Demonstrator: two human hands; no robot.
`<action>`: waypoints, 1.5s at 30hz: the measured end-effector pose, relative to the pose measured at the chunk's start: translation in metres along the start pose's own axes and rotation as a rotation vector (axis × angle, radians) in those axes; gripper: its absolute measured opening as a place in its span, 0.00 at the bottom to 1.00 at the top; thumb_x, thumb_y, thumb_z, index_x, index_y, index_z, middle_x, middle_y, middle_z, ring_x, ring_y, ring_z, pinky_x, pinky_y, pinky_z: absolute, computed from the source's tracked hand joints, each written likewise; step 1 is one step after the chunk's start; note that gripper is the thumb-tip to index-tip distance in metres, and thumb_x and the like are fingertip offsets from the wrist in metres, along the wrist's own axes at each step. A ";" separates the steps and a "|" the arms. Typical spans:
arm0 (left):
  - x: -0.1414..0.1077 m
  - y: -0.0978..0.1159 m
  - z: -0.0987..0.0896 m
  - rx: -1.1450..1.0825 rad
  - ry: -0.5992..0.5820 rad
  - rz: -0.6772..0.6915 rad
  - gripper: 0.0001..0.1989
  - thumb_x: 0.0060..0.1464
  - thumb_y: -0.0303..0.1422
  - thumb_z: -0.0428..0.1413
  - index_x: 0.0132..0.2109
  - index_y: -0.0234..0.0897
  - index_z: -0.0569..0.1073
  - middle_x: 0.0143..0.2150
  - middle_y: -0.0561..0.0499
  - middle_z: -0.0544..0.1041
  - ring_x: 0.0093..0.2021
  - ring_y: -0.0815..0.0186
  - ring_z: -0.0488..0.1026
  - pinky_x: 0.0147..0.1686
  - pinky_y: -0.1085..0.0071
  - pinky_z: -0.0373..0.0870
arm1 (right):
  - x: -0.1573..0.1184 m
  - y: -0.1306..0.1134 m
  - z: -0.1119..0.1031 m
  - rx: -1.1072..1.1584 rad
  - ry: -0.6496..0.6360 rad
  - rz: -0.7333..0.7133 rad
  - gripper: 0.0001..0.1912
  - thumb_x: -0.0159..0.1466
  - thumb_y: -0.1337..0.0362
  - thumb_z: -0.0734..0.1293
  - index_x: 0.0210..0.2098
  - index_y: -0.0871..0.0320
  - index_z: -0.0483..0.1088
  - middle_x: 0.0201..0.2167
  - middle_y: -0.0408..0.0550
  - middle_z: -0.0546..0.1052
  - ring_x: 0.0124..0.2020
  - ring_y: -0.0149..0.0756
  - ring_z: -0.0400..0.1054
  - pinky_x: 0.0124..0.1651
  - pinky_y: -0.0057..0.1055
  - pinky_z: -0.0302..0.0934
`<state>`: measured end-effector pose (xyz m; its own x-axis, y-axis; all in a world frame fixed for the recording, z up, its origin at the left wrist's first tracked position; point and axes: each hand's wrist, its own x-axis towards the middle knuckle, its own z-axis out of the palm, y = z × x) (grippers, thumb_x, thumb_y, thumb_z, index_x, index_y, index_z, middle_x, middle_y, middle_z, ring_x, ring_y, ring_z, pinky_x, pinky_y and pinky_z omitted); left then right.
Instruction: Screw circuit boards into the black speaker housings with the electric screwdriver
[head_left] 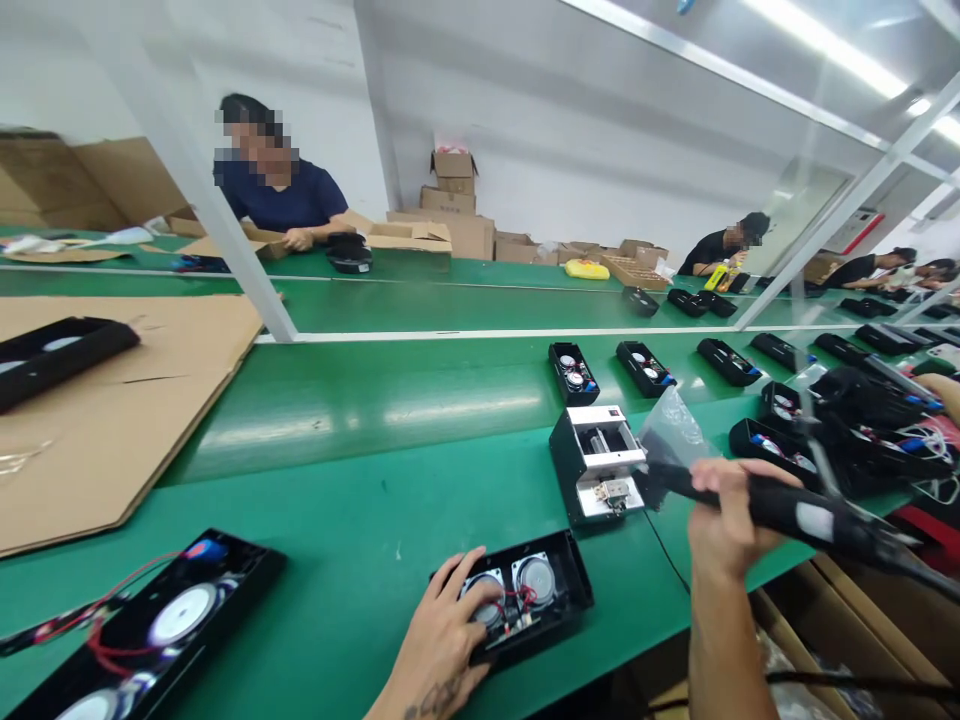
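Observation:
My left hand (450,625) grips the left end of a black speaker housing (577,585), thumb and fingers over its edge and near one driver. The housing lies open side up and shows two round speakers, red wires and a small circuit board. My right hand (731,510) is closed around a black electric screwdriver (780,510), held nearly level. Its front end points left at a metal screw feeder (600,455) and reaches the feeder's right side; whether the tip touches is not clear. A clear plastic bag (675,430) is behind the screwdriver's front end.
Another open speaker housing (187,610) with red wires lies at the near left. A cardboard sheet (135,400) bears a further housing. More housings (645,368) line the green bench (330,540). Beyond white frame posts (240,240), a person (292,200) sits opposite. Cartons (847,640) stand below right.

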<state>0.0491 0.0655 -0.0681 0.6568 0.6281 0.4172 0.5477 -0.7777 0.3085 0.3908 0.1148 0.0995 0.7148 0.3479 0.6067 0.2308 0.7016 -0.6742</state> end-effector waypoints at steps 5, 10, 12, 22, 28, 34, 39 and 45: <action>-0.001 -0.002 0.000 0.011 -0.026 -0.003 0.15 0.45 0.45 0.76 0.31 0.45 0.81 0.55 0.57 0.83 0.74 0.47 0.61 0.75 0.52 0.48 | -0.030 -0.003 -0.047 -0.265 -0.093 0.280 0.23 0.57 0.60 0.82 0.47 0.56 0.72 0.23 0.34 0.72 0.22 0.32 0.67 0.32 0.35 0.66; 0.000 -0.001 -0.003 0.015 -0.025 0.005 0.13 0.46 0.42 0.75 0.31 0.44 0.80 0.55 0.57 0.82 0.74 0.48 0.60 0.76 0.53 0.45 | -0.068 0.041 -0.073 -0.397 -0.290 0.483 0.24 0.56 0.54 0.82 0.45 0.58 0.73 0.24 0.38 0.76 0.23 0.35 0.70 0.31 0.35 0.69; 0.001 0.001 -0.005 0.020 -0.035 0.002 0.12 0.47 0.40 0.74 0.32 0.44 0.80 0.56 0.57 0.82 0.75 0.48 0.60 0.76 0.53 0.44 | -0.070 0.049 -0.070 -0.356 -0.312 0.495 0.23 0.57 0.53 0.81 0.42 0.58 0.72 0.20 0.36 0.72 0.17 0.33 0.65 0.24 0.33 0.64; 0.003 0.002 -0.006 -0.026 0.004 -0.006 0.15 0.46 0.45 0.76 0.31 0.45 0.80 0.54 0.58 0.83 0.74 0.50 0.61 0.77 0.56 0.44 | -0.023 0.048 -0.019 -0.261 -0.227 0.293 0.22 0.62 0.53 0.79 0.44 0.54 0.66 0.20 0.32 0.72 0.20 0.31 0.66 0.36 0.37 0.67; 0.002 0.002 -0.005 -0.038 -0.020 -0.016 0.13 0.48 0.41 0.75 0.32 0.44 0.80 0.54 0.57 0.82 0.75 0.49 0.59 0.76 0.55 0.44 | -0.038 0.053 -0.018 -0.345 -0.430 0.443 0.22 0.56 0.51 0.82 0.38 0.57 0.72 0.20 0.37 0.74 0.19 0.32 0.65 0.26 0.33 0.64; -0.002 0.000 0.000 -0.039 -0.043 -0.021 0.14 0.48 0.43 0.75 0.33 0.44 0.81 0.56 0.55 0.82 0.75 0.47 0.60 0.76 0.51 0.46 | -0.048 0.026 -0.034 -0.248 -0.467 0.488 0.23 0.61 0.55 0.80 0.50 0.55 0.73 0.22 0.35 0.73 0.19 0.31 0.65 0.25 0.32 0.63; -0.003 -0.001 0.002 -0.055 -0.033 -0.023 0.15 0.46 0.44 0.77 0.32 0.44 0.81 0.55 0.55 0.82 0.74 0.46 0.61 0.75 0.50 0.47 | -0.029 0.027 -0.020 -0.191 -0.211 0.309 0.20 0.63 0.55 0.79 0.45 0.54 0.68 0.19 0.32 0.71 0.18 0.31 0.65 0.30 0.34 0.66; 0.000 0.003 -0.004 -0.072 -0.019 -0.026 0.17 0.43 0.43 0.78 0.32 0.43 0.79 0.56 0.58 0.83 0.74 0.47 0.62 0.75 0.53 0.45 | -0.024 0.043 -0.002 -0.239 -0.255 0.338 0.22 0.60 0.52 0.80 0.40 0.54 0.68 0.17 0.32 0.71 0.17 0.31 0.64 0.28 0.33 0.65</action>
<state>0.0491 0.0629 -0.0634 0.6529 0.6479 0.3923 0.5265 -0.7606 0.3799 0.3848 0.1355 0.0546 0.5980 0.6942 0.4007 0.1803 0.3706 -0.9111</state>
